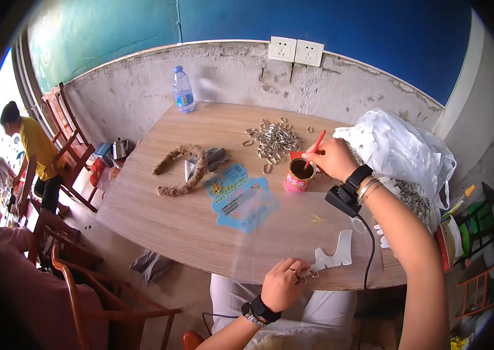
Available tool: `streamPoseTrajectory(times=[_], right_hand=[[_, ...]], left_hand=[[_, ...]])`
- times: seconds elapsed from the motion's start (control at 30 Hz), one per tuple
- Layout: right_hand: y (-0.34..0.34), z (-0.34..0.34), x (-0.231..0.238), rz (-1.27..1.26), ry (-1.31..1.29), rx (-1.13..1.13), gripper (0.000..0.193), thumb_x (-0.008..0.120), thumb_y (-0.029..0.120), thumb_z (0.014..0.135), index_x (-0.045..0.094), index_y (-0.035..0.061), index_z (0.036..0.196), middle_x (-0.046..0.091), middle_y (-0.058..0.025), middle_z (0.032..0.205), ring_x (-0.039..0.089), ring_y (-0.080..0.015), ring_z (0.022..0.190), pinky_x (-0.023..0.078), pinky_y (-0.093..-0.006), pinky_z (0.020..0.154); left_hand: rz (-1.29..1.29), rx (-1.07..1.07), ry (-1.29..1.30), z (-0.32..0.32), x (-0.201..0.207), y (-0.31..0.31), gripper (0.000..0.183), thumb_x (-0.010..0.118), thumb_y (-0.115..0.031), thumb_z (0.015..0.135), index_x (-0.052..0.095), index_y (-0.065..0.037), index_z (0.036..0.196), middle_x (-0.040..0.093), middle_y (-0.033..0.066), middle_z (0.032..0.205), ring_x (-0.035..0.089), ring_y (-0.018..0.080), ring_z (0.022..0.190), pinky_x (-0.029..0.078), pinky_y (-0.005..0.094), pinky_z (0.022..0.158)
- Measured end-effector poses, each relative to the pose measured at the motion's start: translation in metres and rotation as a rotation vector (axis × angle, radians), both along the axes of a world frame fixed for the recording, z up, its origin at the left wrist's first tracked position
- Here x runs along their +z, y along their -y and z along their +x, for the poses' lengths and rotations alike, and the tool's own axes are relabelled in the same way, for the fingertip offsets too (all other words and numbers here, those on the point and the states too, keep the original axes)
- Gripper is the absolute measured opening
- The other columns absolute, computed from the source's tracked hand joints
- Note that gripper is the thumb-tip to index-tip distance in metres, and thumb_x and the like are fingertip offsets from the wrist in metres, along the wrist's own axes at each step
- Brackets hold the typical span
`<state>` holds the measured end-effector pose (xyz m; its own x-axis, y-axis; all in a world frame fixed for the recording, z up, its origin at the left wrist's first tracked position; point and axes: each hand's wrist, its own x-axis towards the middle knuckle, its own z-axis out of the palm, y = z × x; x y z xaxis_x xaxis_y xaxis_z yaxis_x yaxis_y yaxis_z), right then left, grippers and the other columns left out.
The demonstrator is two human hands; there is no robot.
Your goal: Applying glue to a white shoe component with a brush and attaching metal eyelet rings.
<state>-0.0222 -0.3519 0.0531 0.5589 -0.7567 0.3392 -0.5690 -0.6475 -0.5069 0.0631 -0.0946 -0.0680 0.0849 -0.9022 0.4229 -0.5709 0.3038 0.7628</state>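
My right hand (337,158) pinches a thin red stick (317,142), perhaps a brush handle. Its lower end dips into a small pink tin (298,183) with dark contents. At the table's front edge, my left hand (282,286) is closed at the end of a flat white cut-out piece (337,255) with a curved notch. A small metal loop (314,274) shows beside those fingers. Under the piece lies a clear plastic sheet (270,251). What the left fingertips press on is partly hidden.
Metal rings (279,140) lie heaped behind the tin. A white plastic bag (399,146) stands at right. A brown furry band (178,188), a grey cloth (216,158) and a blue card (238,198) lie left. A water bottle (183,90) stands at the back. A black cable (371,245) hangs from my right wrist.
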Motion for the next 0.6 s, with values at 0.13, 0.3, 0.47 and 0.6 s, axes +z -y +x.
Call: streamPoseTrajectory(times=[0.13, 0.3, 0.47, 0.6], right_hand=[[0.0, -0.01, 0.015, 0.04, 0.154, -0.03, 0.029, 0.067, 0.029, 0.086, 0.071, 0.0, 0.084, 0.066, -0.0099, 0.063, 0.064, -0.0144, 0.058, 0.048, -0.0277, 0.055], [-0.015, -0.019, 0.035, 0.028, 0.293, 0.016, 0.033, 0.063, 0.03, 0.091, 0.07, -0.0019, 0.084, 0.067, -0.0081, 0.065, 0.063, -0.0103, 0.058, 0.046, -0.0261, 0.054], [-0.017, -0.017, 0.024, 0.001, 0.313, 0.03, 0.029, 0.065, 0.027, 0.089, 0.071, -0.0008, 0.085, 0.068, -0.0082, 0.064, 0.063, -0.0107, 0.057, 0.047, -0.0271, 0.053], [-0.004, -0.013, -0.003, -0.082, 0.26, 0.033, 0.023, 0.068, 0.024, 0.085, 0.073, 0.0017, 0.086, 0.068, -0.0125, 0.065, 0.066, -0.019, 0.056, 0.048, -0.0305, 0.052]], left_hand=[[0.005, -0.015, -0.023, 0.001, 0.0, 0.0, 0.035, 0.07, 0.004, 0.059, 0.065, -0.009, 0.091, 0.065, 0.0036, 0.091, 0.063, 0.0256, 0.082, 0.052, 0.034, 0.069], [-0.016, -0.005, -0.019, 0.001, 0.002, 0.0, 0.035, 0.071, 0.003, 0.059, 0.065, -0.009, 0.091, 0.065, 0.0037, 0.089, 0.063, 0.0262, 0.081, 0.052, 0.0343, 0.069], [-0.026, 0.003, -0.012, 0.001, 0.002, 0.0, 0.035, 0.069, 0.004, 0.058, 0.065, -0.009, 0.09, 0.065, 0.0035, 0.087, 0.063, 0.0261, 0.081, 0.052, 0.0338, 0.069], [-0.03, 0.006, 0.002, 0.0, 0.004, 0.001, 0.034, 0.069, 0.005, 0.059, 0.065, -0.009, 0.09, 0.065, 0.0035, 0.088, 0.063, 0.026, 0.081, 0.052, 0.0339, 0.069]])
